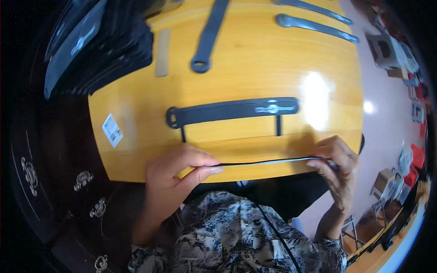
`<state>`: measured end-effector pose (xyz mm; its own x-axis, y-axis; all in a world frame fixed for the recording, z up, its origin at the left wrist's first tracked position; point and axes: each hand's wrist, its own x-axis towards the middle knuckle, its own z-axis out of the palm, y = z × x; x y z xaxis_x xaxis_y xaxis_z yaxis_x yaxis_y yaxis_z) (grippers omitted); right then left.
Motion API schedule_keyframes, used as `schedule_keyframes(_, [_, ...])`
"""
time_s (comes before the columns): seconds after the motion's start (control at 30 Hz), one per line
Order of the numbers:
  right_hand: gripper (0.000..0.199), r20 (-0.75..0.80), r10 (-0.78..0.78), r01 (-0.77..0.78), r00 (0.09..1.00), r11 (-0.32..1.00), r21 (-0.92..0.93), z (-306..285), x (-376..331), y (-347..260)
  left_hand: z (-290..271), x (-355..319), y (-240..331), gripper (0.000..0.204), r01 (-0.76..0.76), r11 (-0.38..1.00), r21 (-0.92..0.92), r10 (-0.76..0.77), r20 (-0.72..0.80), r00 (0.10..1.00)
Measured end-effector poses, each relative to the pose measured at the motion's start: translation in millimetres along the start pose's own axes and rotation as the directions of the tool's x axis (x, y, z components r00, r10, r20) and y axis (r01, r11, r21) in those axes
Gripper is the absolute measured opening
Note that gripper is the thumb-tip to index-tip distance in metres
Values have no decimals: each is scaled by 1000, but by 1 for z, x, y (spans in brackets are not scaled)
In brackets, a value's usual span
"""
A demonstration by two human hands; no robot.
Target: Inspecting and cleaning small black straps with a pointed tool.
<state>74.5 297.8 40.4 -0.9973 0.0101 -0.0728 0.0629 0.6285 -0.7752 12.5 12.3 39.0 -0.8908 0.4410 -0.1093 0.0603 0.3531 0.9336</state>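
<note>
A thin dark strip (264, 162), seen nearly edge-on with a pale line along it, is stretched level above the near edge of the yellow table. My left hand (170, 168) pinches its left end between thumb and fingers. At the other end, my right hand (337, 164) closes on it the same way. Just beyond my hands lies a flat black strap (223, 111) with a slotted loop at its left end and a shiny pale patch near its right end. Two narrow dark bands (278, 125) stick out from under that strap toward me.
A tall pile of black sheets (114, 57) fills the far left of the yellow table (255, 59), beside a brown strip (162, 52). More dark straps (207, 41) lie at the far side and far right. A white label (112, 130) is at the left. Dark drawers (50, 182) stand left.
</note>
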Motion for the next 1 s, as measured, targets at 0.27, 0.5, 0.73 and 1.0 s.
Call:
schedule_keyframes(0.27, [18,102,243,-263,965,890,373,9,18,-7,-24,-22,-12,15,259,850,-459,-333,-88,939])
schedule_keyframes(0.5, [23,101,462,-466,881,815,343,16,24,-27,-29,-15,-28,22,122,987,-108,-142,-201,969])
schedule_keyframes(0.73, [27,-90,416,-355,905,854,379,20,24,2,-26,-11,-36,21,126,855,-503,-302,-285,910])
schedule_keyframes(1.0, [21,-11,522,-473,853,782,406,20,30,-9,-25,-9,-31,20,216,882,-419,-368,-326,871])
